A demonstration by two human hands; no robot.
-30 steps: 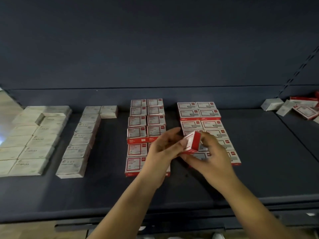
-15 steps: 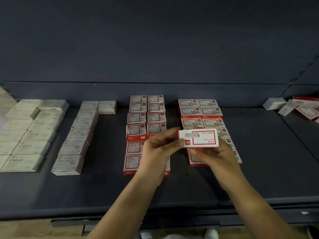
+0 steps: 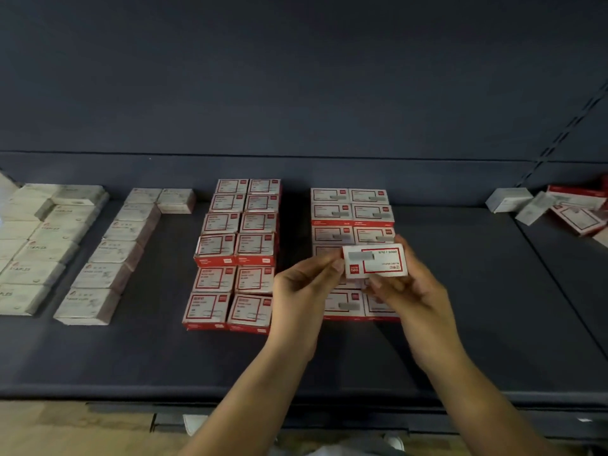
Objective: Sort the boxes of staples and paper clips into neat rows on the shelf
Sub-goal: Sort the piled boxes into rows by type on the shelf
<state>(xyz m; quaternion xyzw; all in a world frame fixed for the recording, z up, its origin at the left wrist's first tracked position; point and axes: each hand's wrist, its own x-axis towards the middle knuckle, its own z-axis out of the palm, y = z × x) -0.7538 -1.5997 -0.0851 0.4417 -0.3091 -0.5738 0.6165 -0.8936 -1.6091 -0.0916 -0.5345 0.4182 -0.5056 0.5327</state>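
Right now, in the head view, I am holding one red and white box (image 3: pixel 375 261) up in the air with both hands. My left hand (image 3: pixel 304 292) is pinching its left end, and my left fingers (image 3: pixel 332 263) are curled onto it. My right hand (image 3: pixel 413 292) is holding it from below and behind, with fingers bent round its right end. Neither hand is free.

I am keeping the box flat, with its long side going left to right. It is hanging just over the right red block (image 3: pixel 353 222) of boxes on the shelf (image 3: pixel 477 307). That block is right under my fingers, so I think the box is going down there. My right hand is nearer to that spot. The block's boxes are lying the same way as mine, but the words on mine are looking upside down to me, so I may be needing to turn it round.

I am reading a small red square near my left thumb; it seems to say "deli", but it is blurry. Another red block (image 3: pixel 237 251) is sitting to the left. Far left, the pale boxes (image 3: pixel 49 248) are saying "STAPLES". A messy pile (image 3: pixel 559 205) is waiting at the far right.
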